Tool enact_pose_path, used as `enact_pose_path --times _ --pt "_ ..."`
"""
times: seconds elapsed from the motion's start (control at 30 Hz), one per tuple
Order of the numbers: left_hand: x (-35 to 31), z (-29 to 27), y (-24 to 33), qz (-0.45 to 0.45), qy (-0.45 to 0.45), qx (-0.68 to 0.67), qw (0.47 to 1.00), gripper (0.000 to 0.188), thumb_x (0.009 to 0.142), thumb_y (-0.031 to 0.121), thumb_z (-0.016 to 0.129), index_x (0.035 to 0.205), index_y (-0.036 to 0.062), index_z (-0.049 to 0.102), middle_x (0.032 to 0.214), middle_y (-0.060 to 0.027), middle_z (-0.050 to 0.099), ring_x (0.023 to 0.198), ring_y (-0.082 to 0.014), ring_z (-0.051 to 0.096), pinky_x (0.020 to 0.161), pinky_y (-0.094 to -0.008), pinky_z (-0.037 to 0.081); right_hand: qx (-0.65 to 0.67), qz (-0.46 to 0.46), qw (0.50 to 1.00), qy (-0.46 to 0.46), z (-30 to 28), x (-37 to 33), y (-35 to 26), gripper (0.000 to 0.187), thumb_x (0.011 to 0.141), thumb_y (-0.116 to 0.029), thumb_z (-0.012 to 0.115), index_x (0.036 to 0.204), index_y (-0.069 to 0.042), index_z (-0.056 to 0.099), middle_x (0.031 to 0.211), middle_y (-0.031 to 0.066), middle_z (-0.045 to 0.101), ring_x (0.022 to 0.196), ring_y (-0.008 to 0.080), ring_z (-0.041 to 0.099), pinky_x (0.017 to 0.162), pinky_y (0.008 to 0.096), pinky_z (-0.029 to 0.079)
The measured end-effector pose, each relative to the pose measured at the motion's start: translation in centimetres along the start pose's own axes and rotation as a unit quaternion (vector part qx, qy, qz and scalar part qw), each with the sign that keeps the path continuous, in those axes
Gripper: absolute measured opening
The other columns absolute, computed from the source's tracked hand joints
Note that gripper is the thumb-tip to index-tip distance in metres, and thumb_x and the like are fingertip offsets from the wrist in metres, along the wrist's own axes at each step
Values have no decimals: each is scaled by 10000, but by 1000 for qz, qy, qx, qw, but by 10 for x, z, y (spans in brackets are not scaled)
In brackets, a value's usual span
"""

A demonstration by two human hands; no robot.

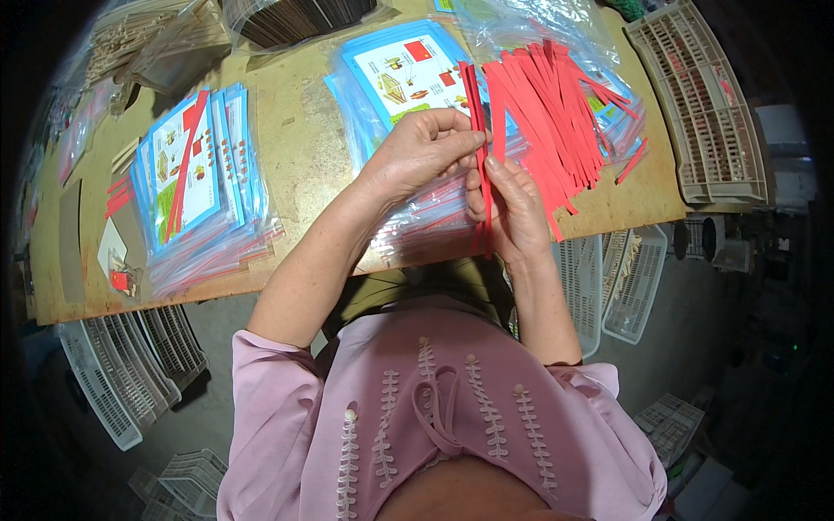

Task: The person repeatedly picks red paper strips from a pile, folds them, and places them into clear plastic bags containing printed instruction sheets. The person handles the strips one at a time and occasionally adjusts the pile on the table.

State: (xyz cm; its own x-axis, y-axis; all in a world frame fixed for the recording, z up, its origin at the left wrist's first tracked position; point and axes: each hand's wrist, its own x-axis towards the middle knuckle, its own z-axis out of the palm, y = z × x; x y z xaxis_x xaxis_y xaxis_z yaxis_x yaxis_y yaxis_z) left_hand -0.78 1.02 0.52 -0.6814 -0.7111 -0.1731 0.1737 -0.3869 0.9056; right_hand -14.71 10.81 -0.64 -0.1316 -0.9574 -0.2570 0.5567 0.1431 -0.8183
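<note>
A few narrow red strips [473, 91] stand upright between my two hands, over the front of the table. My left hand [426, 149] pinches them near the middle with thumb and forefinger. Lower down, my right hand [509, 201] has its thumb and curled fingers around the same strips. Just right of my hands spreads a loose pile of red strips [547, 122]. Behind them lies a stack of plastic-bagged, blue-edged printed cards [373, 78], partly covered by my hands and the strips. Another bagged card stack [187, 165] sits on the left, with red strips [185, 169] across its top.
At the back stand a bundle of thin dark pieces [295, 17] and a bag of light wooden sticks [130, 43]. A beige plastic crate [704, 113] flanks the table's right end. White baskets [113, 373] sit below the table [300, 130] at left, others [638, 295] at right.
</note>
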Motion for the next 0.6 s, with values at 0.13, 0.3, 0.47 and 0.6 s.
enact_pose_path --times 0.13,0.3,0.47,0.6 --pt "1 -5 -3 0 -8 0 1000 107 933 150 626 860 77 653 696 39 597 585 -7 491 521 -154 369 -19 -17 1000 -5 -1 0 0 267 1015 -226 512 1067 10 626 817 78 666 592 122 585 538 242 489" --pt "2 -5 -5 11 17 18 1000 125 931 152 612 838 76 649 693 37 593 581 -11 481 516 -161 361 -120 -36 992 10 6 -4 -5 274 1021 -204 497 1066 35 623 865 138 700 638 158 662 575 253 554" --pt "5 -7 -1 37 62 26 997 142 935 164 618 845 61 656 688 26 590 564 -25 464 501 -175 343 -183 -134 973 52 -27 11 -32 226 1019 -147 504 1021 49 617 850 159 704 659 158 682 572 253 556" --pt "4 -6 2 41 69 -12 997 142 946 174 620 893 51 669 706 21 596 555 -34 454 493 -179 333 -441 -184 852 212 -52 33 -96 227 972 -159 582 1028 56 627 866 120 705 744 156 680 633 284 532"
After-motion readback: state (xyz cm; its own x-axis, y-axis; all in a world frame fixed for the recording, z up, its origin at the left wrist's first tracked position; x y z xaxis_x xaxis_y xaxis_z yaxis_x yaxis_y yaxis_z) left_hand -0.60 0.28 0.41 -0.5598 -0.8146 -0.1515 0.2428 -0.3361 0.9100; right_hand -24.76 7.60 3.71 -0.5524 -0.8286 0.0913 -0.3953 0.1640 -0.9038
